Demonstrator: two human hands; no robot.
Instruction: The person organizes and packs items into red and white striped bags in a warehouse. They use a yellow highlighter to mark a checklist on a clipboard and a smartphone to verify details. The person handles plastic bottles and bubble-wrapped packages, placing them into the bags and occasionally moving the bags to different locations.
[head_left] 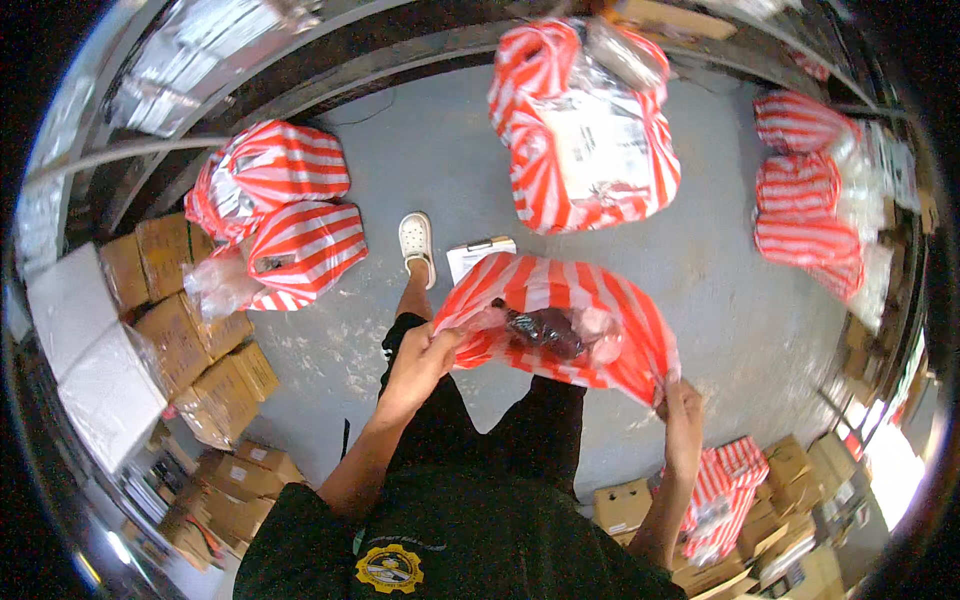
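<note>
A red-and-white striped plastic bag (640,300) is stretched wide in front of me. My left hand (422,365) pinches its left edge between thumb and fingers. At the opposite end, my right hand (682,405) is closed on a corner of it. Inside the bag's mouth lies a dark, shiny wrapped item (545,330), with pale pinkish bundles (600,335) beside it; their exact kind cannot be made out. Beyond the bag, a clipboard with white paper (470,258) lies on the grey floor, partly covered by the bag.
A large filled striped bag (595,190) stands ahead. More striped bags (305,245) sit at left, and others (805,205) line the right. Cardboard boxes (175,340) are stacked on the left. At lower right, another striped bag (722,490) stands among boxes (622,505).
</note>
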